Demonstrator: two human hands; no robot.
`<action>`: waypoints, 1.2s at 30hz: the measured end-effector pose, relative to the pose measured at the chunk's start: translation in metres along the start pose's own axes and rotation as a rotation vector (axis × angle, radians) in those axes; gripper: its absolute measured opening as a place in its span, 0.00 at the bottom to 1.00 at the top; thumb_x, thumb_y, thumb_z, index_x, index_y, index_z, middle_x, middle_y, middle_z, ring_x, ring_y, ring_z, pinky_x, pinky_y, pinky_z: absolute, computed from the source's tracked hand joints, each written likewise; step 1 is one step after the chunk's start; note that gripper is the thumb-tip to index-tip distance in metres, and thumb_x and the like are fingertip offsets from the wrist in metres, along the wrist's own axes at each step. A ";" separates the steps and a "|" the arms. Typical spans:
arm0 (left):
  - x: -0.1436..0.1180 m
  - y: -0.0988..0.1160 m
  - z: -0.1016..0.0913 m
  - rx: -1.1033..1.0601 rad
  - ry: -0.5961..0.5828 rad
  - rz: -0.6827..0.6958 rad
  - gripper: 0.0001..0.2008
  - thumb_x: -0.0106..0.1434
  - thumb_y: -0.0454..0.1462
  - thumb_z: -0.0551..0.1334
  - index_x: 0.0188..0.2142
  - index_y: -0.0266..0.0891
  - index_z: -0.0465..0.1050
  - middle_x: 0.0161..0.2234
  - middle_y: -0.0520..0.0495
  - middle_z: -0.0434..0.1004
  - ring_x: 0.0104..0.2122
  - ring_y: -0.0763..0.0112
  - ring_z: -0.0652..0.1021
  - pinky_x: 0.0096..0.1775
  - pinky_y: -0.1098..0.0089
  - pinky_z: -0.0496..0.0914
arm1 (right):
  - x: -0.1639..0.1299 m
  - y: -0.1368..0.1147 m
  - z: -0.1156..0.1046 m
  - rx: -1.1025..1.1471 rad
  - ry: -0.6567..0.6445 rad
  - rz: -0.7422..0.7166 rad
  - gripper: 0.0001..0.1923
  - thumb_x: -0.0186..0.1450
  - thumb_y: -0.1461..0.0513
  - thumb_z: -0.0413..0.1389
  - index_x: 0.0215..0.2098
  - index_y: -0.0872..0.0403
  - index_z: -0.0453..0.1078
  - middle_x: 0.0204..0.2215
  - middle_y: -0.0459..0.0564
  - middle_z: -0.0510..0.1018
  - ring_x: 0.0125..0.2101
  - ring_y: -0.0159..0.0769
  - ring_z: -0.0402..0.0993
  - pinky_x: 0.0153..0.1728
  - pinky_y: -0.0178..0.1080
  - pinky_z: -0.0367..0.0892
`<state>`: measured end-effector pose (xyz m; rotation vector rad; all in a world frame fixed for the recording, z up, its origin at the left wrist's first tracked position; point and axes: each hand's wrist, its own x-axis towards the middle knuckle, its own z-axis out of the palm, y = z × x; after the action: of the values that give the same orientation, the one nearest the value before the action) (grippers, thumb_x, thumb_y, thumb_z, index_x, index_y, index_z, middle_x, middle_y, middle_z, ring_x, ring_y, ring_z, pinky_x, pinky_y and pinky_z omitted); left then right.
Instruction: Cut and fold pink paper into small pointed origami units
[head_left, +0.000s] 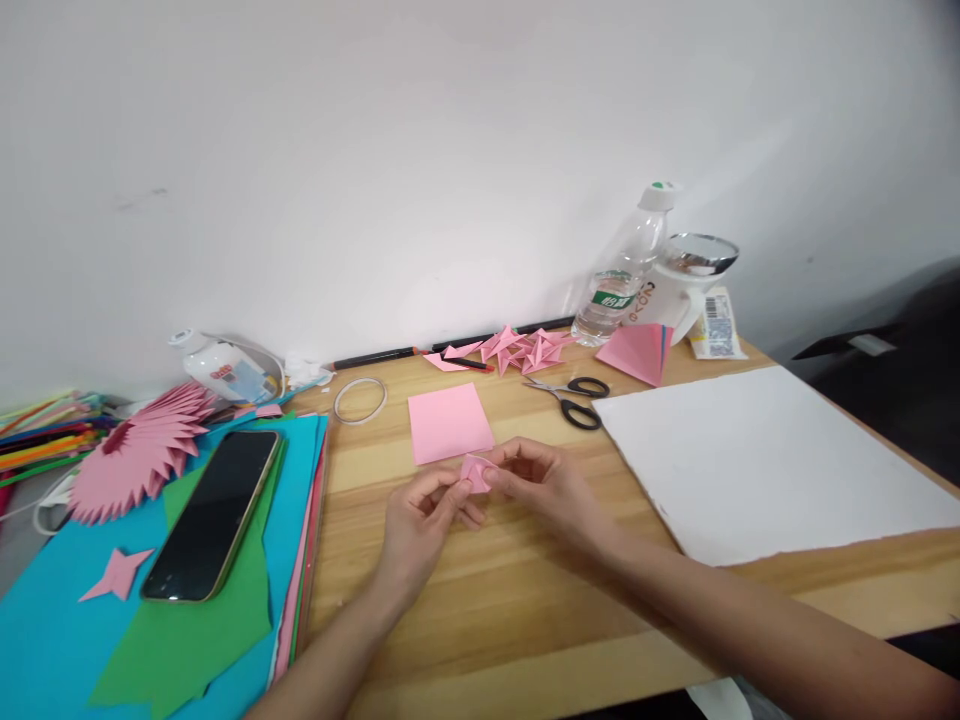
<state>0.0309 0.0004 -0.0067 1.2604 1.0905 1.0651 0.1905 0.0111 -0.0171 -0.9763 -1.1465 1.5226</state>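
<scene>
Both of my hands meet over the middle of the wooden table (480,600), pinching one small folded piece of pink paper (475,472) between their fingertips. My left hand (421,528) grips its left side, my right hand (541,482) its right side. Just beyond the hands lies a flat pink paper square (448,421). Farther back sits a pile of several folded pink paper pieces (517,349).
Black-handled scissors (573,398) lie right of the square. A large white sheet (765,460) covers the right side. A phone (213,514) rests on stacked coloured paper (60,640) at left, near a pink paper fan (139,448). A bottle (622,268) and a cup (686,285) stand at the back.
</scene>
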 end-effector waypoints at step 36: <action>-0.007 0.000 0.000 0.495 0.029 0.511 0.08 0.60 0.29 0.56 0.35 0.40 0.71 0.34 0.46 0.73 0.34 0.69 0.75 0.33 0.71 0.69 | -0.010 0.004 0.005 -0.270 -0.020 -0.426 0.12 0.59 0.66 0.58 0.42 0.52 0.70 0.39 0.51 0.76 0.40 0.36 0.74 0.41 0.39 0.69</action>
<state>0.0297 -0.0068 -0.0067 1.9997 1.1216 1.2280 0.1868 -0.0004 -0.0192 -0.8242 -1.4923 1.0575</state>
